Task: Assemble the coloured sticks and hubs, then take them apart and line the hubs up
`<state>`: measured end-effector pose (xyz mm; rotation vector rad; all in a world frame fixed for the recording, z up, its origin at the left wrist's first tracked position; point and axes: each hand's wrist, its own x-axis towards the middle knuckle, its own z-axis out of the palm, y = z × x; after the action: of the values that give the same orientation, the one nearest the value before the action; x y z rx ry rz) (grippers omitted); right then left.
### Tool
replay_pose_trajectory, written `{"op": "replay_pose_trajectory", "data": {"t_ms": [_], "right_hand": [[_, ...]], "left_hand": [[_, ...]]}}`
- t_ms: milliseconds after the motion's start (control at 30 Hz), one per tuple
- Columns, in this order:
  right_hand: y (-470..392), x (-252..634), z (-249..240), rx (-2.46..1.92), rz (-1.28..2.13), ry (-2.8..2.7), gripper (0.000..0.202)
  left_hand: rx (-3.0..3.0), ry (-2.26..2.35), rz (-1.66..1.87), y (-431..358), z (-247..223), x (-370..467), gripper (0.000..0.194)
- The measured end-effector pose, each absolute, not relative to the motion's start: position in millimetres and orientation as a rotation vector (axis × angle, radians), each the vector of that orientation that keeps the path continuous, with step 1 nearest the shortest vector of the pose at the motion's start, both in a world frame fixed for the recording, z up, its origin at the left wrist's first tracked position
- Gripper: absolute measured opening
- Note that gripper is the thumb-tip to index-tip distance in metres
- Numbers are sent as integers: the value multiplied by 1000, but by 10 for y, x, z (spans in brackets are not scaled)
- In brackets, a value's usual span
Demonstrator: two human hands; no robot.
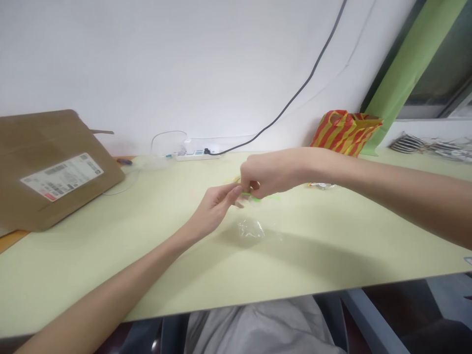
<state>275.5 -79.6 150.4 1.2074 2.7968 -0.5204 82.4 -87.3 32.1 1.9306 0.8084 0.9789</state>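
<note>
The left hand (212, 209) reaches in low and the right hand (271, 172) comes across from the right, and the two meet over the middle of the desk (165, 280). The left fingers (232, 195) are pinched together, thumb on top, on the upper edge of a clear bag (251, 229). The right fingers (246, 182) curl downward, closed on that same edge, just beside the left thumb; their tips are partly hidden.

The bag is thin, see-through plastic. A bright green strip (273, 197) runs along its top, showing below the right fingers and sticking out a little to their right. Below the fingers, on the near side, the film is so clear that the desk shows through it; only white glints and creases mark its body, and its outline is hard to follow. Whether its lower end touches the desk, I cannot tell. Just beyond the left fingertips is a small yellow bit (234, 180), too blurred to name.

Farther beyond the fingers stands a white power strip (197, 157). Well to their left is a brown box (73, 142), and to their right, past the right wrist, a red and yellow striped bag (346, 132).
</note>
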Motion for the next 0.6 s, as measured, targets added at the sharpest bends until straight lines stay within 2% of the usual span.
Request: {"op": "replay_pose_trajectory", "data": {"t_ms": [233,367,600], "right_hand": [[-734,2710,1439,1298,-672,2899,40],[-729,2676,1385,1182,-670,2800,38],[-770,2683,1384,1101,-649,2771,24]], "left_hand": [[1935,811,1085,-938,298,868,43],[1916,781,1116,-950,281,878,45],[1877,797,1218,-946,276,881,47]]}}
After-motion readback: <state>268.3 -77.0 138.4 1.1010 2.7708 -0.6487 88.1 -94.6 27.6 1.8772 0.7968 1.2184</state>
